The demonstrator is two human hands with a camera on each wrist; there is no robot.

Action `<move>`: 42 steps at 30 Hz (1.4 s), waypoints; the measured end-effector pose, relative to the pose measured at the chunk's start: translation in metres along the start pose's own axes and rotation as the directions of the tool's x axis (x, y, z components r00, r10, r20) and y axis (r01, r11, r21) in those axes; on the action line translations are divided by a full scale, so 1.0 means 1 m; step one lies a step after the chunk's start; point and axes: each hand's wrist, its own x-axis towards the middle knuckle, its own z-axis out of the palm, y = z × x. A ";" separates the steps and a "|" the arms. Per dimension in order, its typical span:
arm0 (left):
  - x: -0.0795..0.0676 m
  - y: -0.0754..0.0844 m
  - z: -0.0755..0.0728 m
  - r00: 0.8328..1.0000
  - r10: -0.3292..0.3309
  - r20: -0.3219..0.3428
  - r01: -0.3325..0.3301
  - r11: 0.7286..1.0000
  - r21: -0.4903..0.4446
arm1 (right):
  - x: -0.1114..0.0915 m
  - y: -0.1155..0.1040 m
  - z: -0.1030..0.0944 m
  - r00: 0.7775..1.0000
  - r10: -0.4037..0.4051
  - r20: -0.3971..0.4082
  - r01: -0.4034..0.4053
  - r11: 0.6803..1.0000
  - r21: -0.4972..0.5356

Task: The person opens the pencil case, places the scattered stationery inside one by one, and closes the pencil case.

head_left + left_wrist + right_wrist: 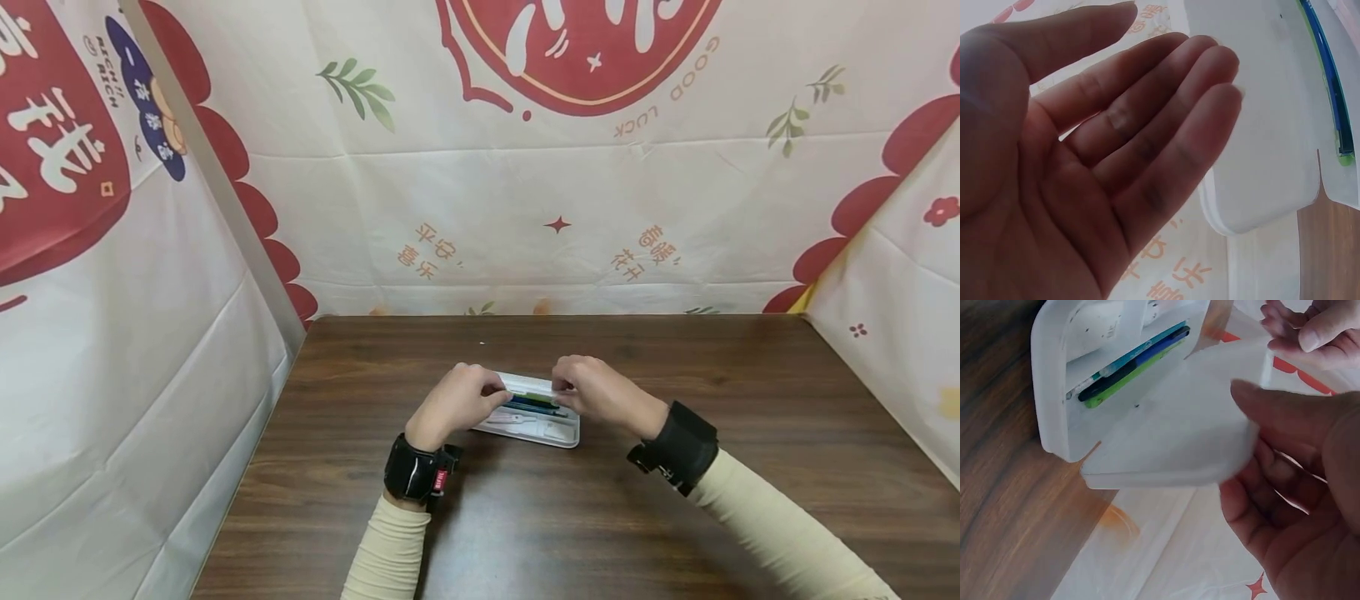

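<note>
A white pencil case [568, 440] lies on the table with its lid raised on the far side. Inside it, blue, teal and green pens [1135, 365] lie side by side along the hinge. A divider separates them from white items [1097, 328] in the other compartment. My right hand [603, 392] grips the edge of the lid [1191, 425], thumb on the inner face and fingers behind. At the lid's other end is my left hand [461, 398], its fingers [1185, 131] lightly bent and the thumb held apart, with nothing between them.
The brown wooden table [525, 533] reaches back to a white printed cloth [495, 200] hanging behind it. Another printed cloth [187, 375] hangs along the left side. Black straps with cameras [678, 446] sit on both wrists.
</note>
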 end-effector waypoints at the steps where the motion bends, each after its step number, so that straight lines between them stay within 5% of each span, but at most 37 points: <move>1: 0.000 0.000 0.000 1.000 -0.001 -0.007 0.001 1.000 0.005 | 0.000 -0.001 0.000 1.000 -0.006 0.020 0.005 1.000 0.014; 8: 0.001 -0.002 0.003 1.000 -0.022 -0.015 0.022 0.999 0.035 | -0.001 -0.004 0.004 0.991 0.007 0.131 -0.017 0.997 0.070; 24: 0.004 -0.004 0.010 0.998 -0.052 0.035 0.050 0.997 0.059 | -0.007 -0.003 0.013 0.977 -0.013 0.215 -0.009 0.995 0.102; 42: 0.004 -0.006 0.010 0.997 -0.067 0.043 0.064 0.996 0.060 | -0.004 -0.010 0.029 0.958 -0.030 0.287 0.031 1.000 -0.001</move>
